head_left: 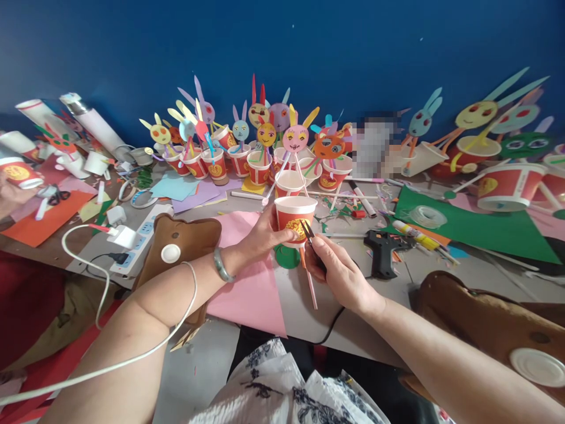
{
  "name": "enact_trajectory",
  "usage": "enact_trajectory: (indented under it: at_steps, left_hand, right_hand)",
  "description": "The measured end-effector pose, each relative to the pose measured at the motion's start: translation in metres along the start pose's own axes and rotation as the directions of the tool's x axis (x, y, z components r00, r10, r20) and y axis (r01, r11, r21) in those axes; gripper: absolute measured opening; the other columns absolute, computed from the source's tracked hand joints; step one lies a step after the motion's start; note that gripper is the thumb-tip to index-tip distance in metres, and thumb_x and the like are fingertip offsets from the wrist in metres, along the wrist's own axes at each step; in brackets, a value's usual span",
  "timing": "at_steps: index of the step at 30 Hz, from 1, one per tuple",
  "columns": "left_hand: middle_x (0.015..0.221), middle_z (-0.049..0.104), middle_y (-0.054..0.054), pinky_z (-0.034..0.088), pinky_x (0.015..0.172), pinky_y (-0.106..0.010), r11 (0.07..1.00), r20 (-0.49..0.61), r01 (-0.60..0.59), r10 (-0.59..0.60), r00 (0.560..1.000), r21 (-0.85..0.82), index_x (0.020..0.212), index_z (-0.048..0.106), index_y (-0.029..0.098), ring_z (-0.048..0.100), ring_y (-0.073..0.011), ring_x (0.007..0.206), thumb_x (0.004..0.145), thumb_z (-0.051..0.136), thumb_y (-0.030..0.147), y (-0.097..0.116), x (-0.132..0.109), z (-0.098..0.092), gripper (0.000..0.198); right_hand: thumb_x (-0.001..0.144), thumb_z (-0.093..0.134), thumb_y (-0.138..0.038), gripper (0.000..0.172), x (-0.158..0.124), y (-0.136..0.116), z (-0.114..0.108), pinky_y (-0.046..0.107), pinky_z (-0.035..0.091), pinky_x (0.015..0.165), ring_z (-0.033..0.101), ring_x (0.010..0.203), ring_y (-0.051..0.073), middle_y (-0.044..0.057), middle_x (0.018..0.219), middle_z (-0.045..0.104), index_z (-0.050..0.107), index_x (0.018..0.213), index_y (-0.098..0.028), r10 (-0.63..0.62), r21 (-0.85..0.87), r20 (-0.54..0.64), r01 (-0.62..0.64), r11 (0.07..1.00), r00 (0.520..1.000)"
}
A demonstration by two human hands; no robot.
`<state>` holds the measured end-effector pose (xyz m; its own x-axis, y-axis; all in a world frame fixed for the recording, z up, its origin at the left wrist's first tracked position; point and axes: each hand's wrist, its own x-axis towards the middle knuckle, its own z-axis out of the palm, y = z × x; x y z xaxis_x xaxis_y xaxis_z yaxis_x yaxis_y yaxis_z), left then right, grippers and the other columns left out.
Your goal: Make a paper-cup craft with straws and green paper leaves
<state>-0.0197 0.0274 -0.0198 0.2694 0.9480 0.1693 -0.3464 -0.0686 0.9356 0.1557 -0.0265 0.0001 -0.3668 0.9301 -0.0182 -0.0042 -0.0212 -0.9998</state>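
Observation:
My left hand (263,238) is wrapped round the left side of a red and white paper cup (295,205) with a yellow printed patch, held upright above the table. In my right hand (338,265) is a dark-handled pair of scissors (308,229). Their pointed tips lie against or just in front of the cup's printed side; I cannot tell if they pierce it. Below the cup are a green paper disc (288,257) and a pale pink stick (312,288). Under my left forearm lies a pink paper sheet (247,294).
Behind stand several paper cups with paper animal heads, such as a pink rabbit (295,138). A black glue gun (382,253) lies to the right, near green paper (481,227). A power strip (143,235) is at left. A white cable (183,318) crosses my left arm.

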Motion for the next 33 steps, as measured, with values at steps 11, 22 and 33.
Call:
enact_trajectory:
  at_steps: [11,22,33]
  left_hand:
    - [0.111,0.066,-0.006,0.052,0.09,-0.036,0.999,-0.027,-0.033,0.032,0.999,-0.011,0.115,0.055,0.02,0.063,-0.0202,0.098,0.066,0.087,0.033,0.003,0.002,0.002,0.059]
    - [0.118,0.065,-0.008,0.053,0.093,-0.036,0.997,0.008,-0.076,0.075,0.997,0.027,0.119,0.053,0.021,0.063,-0.0213,0.105,0.07,0.086,0.033,-0.005,0.001,-0.003,0.06]
    - [0.116,0.064,-0.009,0.051,0.093,-0.039,0.994,0.005,-0.072,0.072,0.997,0.086,0.119,0.052,0.019,0.062,-0.024,0.106,0.065,0.089,0.037,-0.001,-0.001,0.002,0.068]
  right_hand:
    - [0.098,0.047,-0.066,0.053,0.001,0.007,0.002,0.026,0.024,0.043,0.029,0.046,0.008,-0.006,0.053,0.038,0.043,0.069,-0.021,-0.005,0.063,0.008,0.004,0.998,1.0]
    - [0.099,0.045,-0.064,0.052,0.0,0.007,0.002,0.027,0.025,0.044,0.031,0.046,0.008,-0.005,0.054,0.039,0.044,0.069,-0.021,-0.036,0.038,-0.002,0.036,0.999,0.999]
    - [0.101,0.043,-0.061,0.051,-0.001,0.003,0.002,0.028,0.027,0.046,0.034,0.048,0.009,-0.005,0.054,0.041,0.044,0.069,-0.021,-0.082,-0.018,-0.024,0.081,0.997,0.996]
